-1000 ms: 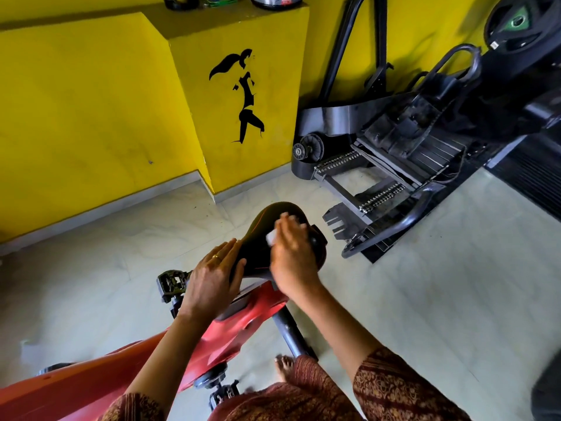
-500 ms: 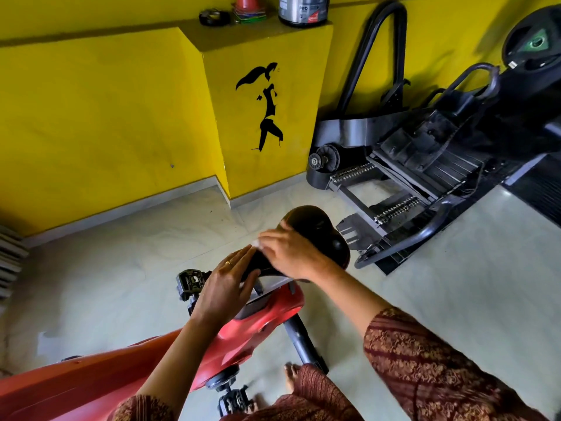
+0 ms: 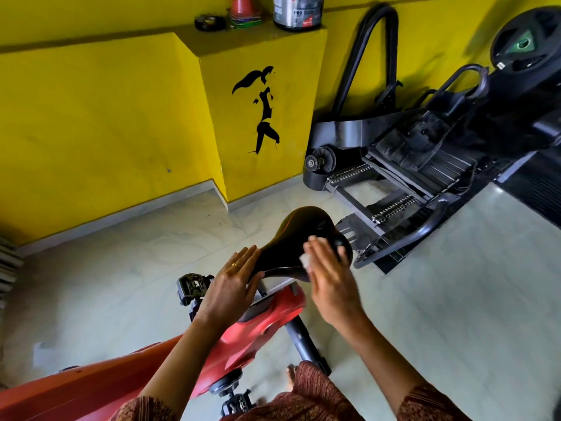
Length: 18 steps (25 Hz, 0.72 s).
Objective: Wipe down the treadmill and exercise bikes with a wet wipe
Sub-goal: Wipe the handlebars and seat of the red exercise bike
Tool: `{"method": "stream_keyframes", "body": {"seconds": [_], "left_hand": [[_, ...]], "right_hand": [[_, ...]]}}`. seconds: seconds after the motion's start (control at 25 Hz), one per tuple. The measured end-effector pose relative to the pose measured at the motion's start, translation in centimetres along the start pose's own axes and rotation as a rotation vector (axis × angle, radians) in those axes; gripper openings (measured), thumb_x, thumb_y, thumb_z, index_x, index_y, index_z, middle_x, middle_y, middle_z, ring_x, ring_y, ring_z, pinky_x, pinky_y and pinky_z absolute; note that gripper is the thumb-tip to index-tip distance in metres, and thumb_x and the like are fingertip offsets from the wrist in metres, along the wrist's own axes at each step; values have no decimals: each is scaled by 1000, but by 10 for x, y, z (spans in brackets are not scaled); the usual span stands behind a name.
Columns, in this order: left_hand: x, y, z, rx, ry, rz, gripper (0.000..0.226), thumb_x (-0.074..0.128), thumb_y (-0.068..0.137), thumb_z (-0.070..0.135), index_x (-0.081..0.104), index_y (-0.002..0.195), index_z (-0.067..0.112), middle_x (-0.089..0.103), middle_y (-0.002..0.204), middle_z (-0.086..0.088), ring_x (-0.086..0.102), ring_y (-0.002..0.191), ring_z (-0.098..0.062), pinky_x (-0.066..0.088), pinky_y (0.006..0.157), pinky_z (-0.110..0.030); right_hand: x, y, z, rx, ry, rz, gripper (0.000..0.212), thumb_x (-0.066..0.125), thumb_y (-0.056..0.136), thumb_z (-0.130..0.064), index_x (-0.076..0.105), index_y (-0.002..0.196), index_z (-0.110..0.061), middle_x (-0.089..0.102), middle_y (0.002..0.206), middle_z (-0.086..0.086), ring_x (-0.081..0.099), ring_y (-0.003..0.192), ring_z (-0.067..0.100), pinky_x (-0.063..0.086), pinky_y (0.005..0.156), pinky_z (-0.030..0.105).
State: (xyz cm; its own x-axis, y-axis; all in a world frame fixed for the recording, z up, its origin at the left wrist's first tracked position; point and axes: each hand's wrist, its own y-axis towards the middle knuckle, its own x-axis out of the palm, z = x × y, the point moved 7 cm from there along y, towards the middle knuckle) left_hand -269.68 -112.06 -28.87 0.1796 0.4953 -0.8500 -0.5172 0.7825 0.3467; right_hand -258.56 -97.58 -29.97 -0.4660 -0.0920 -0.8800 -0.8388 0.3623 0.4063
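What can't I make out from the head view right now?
Head view:
- Wet wipe: mostly hidden under the blurred right hand; only a white corner shows.
- Saddle, right side: covered by that hand.
- Red bike, front: cut off by the lower-left edge.
- Tub, label: cut by the top edge.

a single wide-angle view from the person's head looks forward and down, close over the left hand [image 3: 230, 287] and right hand [image 3: 331, 284] at the bike saddle [image 3: 300, 232]. the floor [image 3: 121, 284] and yellow wall [image 3: 91, 132] curve away beyond, farther off.
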Motion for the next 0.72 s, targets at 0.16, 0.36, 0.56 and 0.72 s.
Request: {"method": "stream_keyframes", "body": {"seconds": [0.16, 0.36, 0.56, 0.72], "left_hand": [[7, 11, 19, 171, 46, 2, 48, 42, 91, 25, 56, 124, -6, 57, 127, -22, 54, 119, -38, 33, 99, -57], [18, 19, 28, 230, -14, -23, 45, 40, 92, 24, 59, 123, -2, 58, 127, -18, 56, 119, -33, 41, 100, -51], [19, 20, 24, 172, -80, 1, 42, 40, 92, 22, 60, 123, 1, 58, 128, -14, 54, 121, -29, 43, 102, -47], [19, 19, 23, 183, -94, 9, 37, 53, 88, 13, 60, 123, 1, 59, 127, -13, 54, 122, -28, 46, 100, -46]], "right_hand": [[3, -9, 4, 353, 55, 175, 45, 33, 99, -16, 34, 141, 0, 26, 151, 17, 22, 141, 30, 22, 115, 49], [38, -29, -17, -123, -78, 98, 81, 47, 80, 6, 9, 150, -8, -4, 160, 5, 6, 146, 20, 7, 120, 37], [18, -51, 39, -34, -39, 171, 103, 59, 66, 25, 11, 150, -8, 11, 158, 11, 11, 146, 25, 16, 118, 36], [37, -31, -21, -342, -96, 88, 80, 40, 83, 6, 3, 151, -13, -3, 160, -3, 5, 146, 12, 8, 117, 44]]}}
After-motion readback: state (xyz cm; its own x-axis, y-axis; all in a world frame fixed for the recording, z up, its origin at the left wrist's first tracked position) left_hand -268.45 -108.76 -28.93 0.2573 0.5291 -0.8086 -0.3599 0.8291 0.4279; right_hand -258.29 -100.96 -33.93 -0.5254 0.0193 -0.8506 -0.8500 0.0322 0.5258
